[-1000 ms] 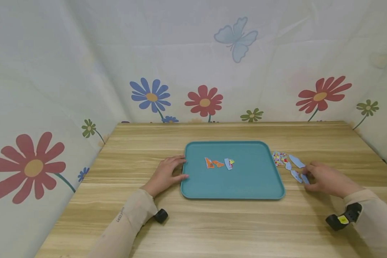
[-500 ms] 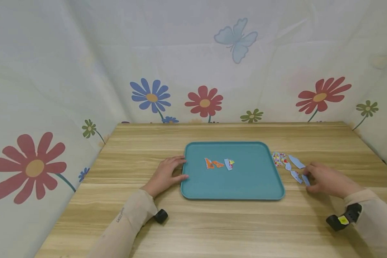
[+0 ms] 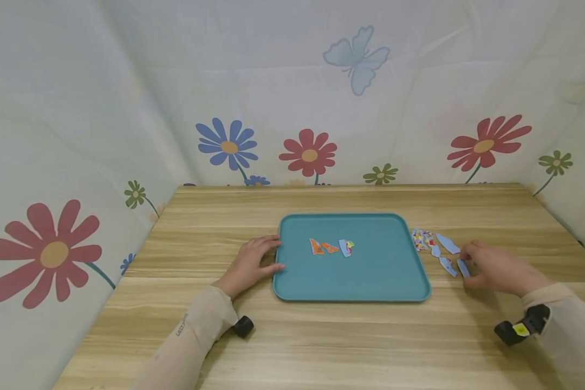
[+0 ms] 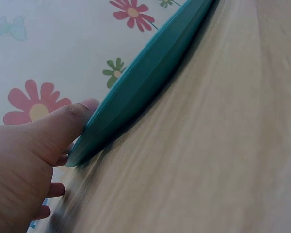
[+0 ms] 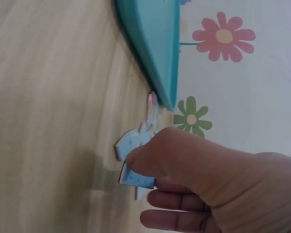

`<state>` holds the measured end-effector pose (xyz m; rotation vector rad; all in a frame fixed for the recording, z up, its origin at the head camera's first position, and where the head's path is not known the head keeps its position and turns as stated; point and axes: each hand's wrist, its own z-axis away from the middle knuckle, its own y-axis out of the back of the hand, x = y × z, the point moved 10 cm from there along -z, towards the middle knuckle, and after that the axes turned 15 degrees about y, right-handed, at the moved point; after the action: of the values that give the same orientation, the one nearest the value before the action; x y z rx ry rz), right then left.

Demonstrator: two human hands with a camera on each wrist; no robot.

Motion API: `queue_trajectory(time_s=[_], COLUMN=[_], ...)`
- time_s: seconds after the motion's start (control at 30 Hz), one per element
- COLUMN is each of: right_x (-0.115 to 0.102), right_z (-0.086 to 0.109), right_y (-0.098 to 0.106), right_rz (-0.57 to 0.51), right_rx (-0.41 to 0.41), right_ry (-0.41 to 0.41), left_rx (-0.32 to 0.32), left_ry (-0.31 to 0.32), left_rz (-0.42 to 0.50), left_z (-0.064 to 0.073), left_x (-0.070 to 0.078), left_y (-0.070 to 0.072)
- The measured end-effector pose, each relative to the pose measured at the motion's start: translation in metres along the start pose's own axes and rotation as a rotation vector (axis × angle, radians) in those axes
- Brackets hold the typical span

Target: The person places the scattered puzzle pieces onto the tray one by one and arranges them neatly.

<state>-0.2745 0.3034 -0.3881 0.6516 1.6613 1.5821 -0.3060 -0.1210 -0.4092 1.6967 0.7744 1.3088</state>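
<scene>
Here, the right hand [image 3: 499, 271] pinches a light-blue piece [image 5: 138, 179], its tiny marks unreadable, near other pieces [image 3: 423, 240] right of the teal tray [image 3: 351, 284]; the left hand [image 3: 248, 264], fingers loosely extended, touches the tray's left rim. Dark lettering [image 3: 181, 325] on the left sleeve [image 3: 207, 317] is too small to read.

Head view: illumination is even, diffuse and moderate. The fabric backdrop [image 3: 273, 65] reads grey; the wooden tabletop [image 3: 341, 346] shows a faint pale sheen toward its near side. A soft-edged shadow lies below the right hand [image 3: 499, 271]. The large red flower print [image 3: 44, 254] appears stretched near the left edge.

Left wrist view: dimmer; dark shadow borders the tray [image 4: 148, 73]; wood grain is smeared.

Right wrist view: hazy, low contrast; markings on the puzzle piece [image 5: 138, 180] are soft.
</scene>
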Motion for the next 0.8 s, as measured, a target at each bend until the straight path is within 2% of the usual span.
queue_trajectory(time_s=[0.13,0.47,0.8], right_x=[-0.003,-0.021,-0.038], right_z=[-0.004,-0.023,-0.043], right_y=[0.006,0.028,0.033], right_rz=[-0.004,0.002,0.001], right_rx=[-0.009,0.044,0.034], right_ry=[0.002,0.052,0.065], left_rx=[0.004,0.01,0.012], left_ry=[-0.004,-0.013,-0.02], left_rz=[0.0,0.005,0.0], left_z=[-0.001,-0.001,-0.002], left_x=[0.0,-0.001,-0.001], left_y=[0.0,-0.001,-0.002])
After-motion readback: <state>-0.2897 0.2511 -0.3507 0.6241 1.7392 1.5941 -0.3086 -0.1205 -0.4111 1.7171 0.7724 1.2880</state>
